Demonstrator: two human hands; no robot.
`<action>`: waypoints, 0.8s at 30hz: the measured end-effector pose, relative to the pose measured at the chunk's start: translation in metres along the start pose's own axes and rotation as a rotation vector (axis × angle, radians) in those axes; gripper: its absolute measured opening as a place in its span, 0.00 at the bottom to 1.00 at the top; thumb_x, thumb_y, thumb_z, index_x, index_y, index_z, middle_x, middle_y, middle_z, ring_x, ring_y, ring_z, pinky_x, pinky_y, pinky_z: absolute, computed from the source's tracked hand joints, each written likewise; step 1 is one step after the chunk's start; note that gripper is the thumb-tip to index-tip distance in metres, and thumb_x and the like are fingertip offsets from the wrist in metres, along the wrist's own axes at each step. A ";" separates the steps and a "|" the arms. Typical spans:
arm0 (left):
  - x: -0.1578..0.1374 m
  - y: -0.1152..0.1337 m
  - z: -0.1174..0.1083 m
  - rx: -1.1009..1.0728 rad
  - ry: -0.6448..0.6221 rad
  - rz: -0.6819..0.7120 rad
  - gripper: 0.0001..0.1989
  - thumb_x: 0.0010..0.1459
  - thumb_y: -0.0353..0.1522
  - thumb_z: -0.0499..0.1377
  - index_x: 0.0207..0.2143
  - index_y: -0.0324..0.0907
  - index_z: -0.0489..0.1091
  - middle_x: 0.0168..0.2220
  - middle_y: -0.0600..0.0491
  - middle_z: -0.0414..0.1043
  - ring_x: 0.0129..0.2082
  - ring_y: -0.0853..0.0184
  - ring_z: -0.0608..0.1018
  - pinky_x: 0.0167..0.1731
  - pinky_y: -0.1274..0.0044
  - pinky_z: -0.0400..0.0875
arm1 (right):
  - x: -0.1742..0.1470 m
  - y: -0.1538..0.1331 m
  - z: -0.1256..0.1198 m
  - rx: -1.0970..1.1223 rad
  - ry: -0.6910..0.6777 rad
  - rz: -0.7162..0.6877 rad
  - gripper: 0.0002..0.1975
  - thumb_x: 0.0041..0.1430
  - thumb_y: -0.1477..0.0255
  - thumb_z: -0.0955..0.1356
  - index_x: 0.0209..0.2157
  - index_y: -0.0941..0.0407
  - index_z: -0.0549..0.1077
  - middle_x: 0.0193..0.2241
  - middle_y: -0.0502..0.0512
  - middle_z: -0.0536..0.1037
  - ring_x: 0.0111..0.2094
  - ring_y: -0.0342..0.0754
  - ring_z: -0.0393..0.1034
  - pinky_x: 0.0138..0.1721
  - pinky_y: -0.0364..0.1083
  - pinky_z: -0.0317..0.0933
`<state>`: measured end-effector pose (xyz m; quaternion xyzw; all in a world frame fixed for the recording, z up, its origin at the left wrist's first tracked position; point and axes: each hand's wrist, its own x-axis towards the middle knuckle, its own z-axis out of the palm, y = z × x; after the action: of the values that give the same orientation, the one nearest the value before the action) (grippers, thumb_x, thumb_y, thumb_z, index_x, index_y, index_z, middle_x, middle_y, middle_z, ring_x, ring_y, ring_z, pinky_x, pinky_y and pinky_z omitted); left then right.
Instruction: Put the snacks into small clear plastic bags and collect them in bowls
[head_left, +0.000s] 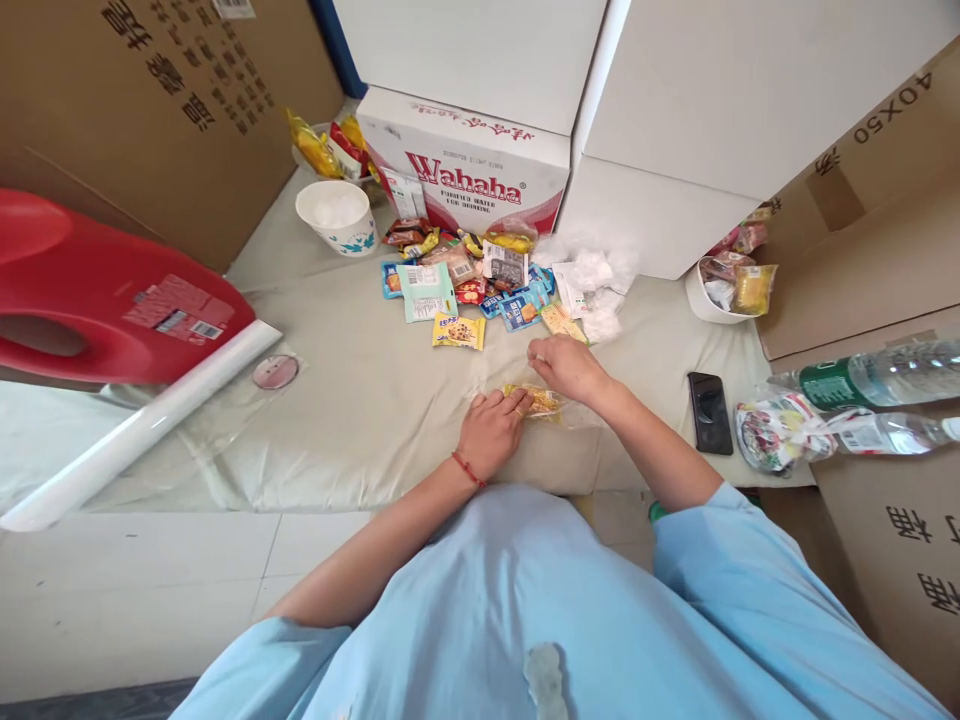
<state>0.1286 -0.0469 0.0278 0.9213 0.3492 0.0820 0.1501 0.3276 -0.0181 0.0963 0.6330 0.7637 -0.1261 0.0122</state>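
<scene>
My left hand (491, 432), with a red string bracelet at the wrist, lies over the left end of a small yellow snack packet (545, 403), fingers curled down onto it. Clear plastic shows around the packet. Just above its right side is my right hand (571, 370), its fingers bent and pinched together; what they hold, if anything, is hidden. Beyond the hands lies a pile of wrapped snacks, among them a yellow cookie packet (458, 332), a pale green packet (427, 292) and a blue packet (520, 312). A yellow cracker packet (562, 324) lies close to my right fingers.
A paper cup (337, 220) stands at the back left before a Wahaha carton (465, 170). Left are a red jug (112, 290) and a white roll (142, 425). Right are a snack-filled white bowl (712, 300), a phone (709, 413) and bottles (885, 375).
</scene>
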 end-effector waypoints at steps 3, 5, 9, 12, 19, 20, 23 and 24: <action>-0.001 -0.007 -0.001 -0.097 0.005 -0.013 0.21 0.68 0.30 0.48 0.55 0.45 0.76 0.56 0.46 0.79 0.48 0.56 0.78 0.46 0.62 0.70 | -0.037 -0.020 0.007 -0.049 -0.082 -0.115 0.15 0.72 0.71 0.61 0.53 0.54 0.76 0.41 0.61 0.79 0.40 0.55 0.71 0.38 0.47 0.59; -0.004 -0.017 0.001 -0.237 0.019 0.005 0.19 0.65 0.28 0.49 0.47 0.45 0.79 0.49 0.47 0.81 0.48 0.59 0.79 0.49 0.65 0.72 | -0.054 -0.030 0.021 -0.021 -0.124 -0.113 0.19 0.73 0.71 0.61 0.60 0.50 0.71 0.45 0.60 0.78 0.38 0.53 0.71 0.36 0.47 0.58; -0.019 -0.042 0.007 -0.568 0.225 -0.065 0.20 0.62 0.27 0.47 0.41 0.46 0.79 0.49 0.51 0.81 0.51 0.64 0.80 0.53 0.69 0.74 | -0.068 -0.038 0.049 0.115 -0.102 -0.040 0.19 0.74 0.66 0.61 0.62 0.45 0.68 0.47 0.58 0.77 0.41 0.54 0.71 0.40 0.48 0.61; -0.019 -0.056 0.006 -0.646 0.549 -0.408 0.18 0.67 0.33 0.47 0.45 0.45 0.76 0.49 0.48 0.78 0.52 0.63 0.78 0.56 0.67 0.71 | -0.068 -0.042 0.055 0.130 -0.105 0.024 0.18 0.75 0.65 0.61 0.63 0.45 0.67 0.45 0.57 0.77 0.44 0.53 0.69 0.41 0.46 0.61; 0.029 -0.035 -0.015 -0.548 0.370 -0.542 0.31 0.67 0.51 0.53 0.63 0.42 0.66 0.64 0.39 0.65 0.68 0.52 0.65 0.67 0.58 0.59 | -0.062 -0.059 0.041 0.039 -0.128 0.030 0.17 0.75 0.71 0.58 0.60 0.49 0.70 0.46 0.61 0.74 0.43 0.54 0.68 0.37 0.46 0.59; 0.035 -0.028 -0.017 -0.527 0.304 -0.532 0.36 0.62 0.53 0.59 0.66 0.42 0.62 0.67 0.37 0.60 0.69 0.49 0.63 0.66 0.57 0.60 | -0.061 -0.061 0.040 0.039 -0.131 0.048 0.17 0.75 0.72 0.58 0.59 0.52 0.70 0.46 0.62 0.74 0.43 0.55 0.68 0.38 0.47 0.59; 0.040 -0.020 -0.022 -0.478 0.115 -0.519 0.49 0.52 0.49 0.68 0.71 0.42 0.55 0.73 0.35 0.47 0.69 0.42 0.63 0.62 0.56 0.65 | -0.060 -0.061 0.040 0.115 -0.126 0.107 0.16 0.75 0.72 0.58 0.56 0.56 0.72 0.44 0.63 0.75 0.44 0.55 0.68 0.39 0.47 0.61; 0.038 -0.022 -0.023 -0.471 0.071 -0.514 0.48 0.52 0.46 0.68 0.70 0.41 0.55 0.73 0.34 0.49 0.67 0.43 0.67 0.61 0.58 0.67 | -0.061 -0.058 0.041 0.155 -0.117 0.099 0.16 0.75 0.71 0.59 0.56 0.55 0.72 0.44 0.62 0.75 0.44 0.55 0.67 0.39 0.47 0.61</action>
<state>0.1372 -0.0012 0.0444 0.7400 0.5461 0.1519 0.3620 0.2772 -0.0952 0.0774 0.6606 0.7174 -0.2208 0.0142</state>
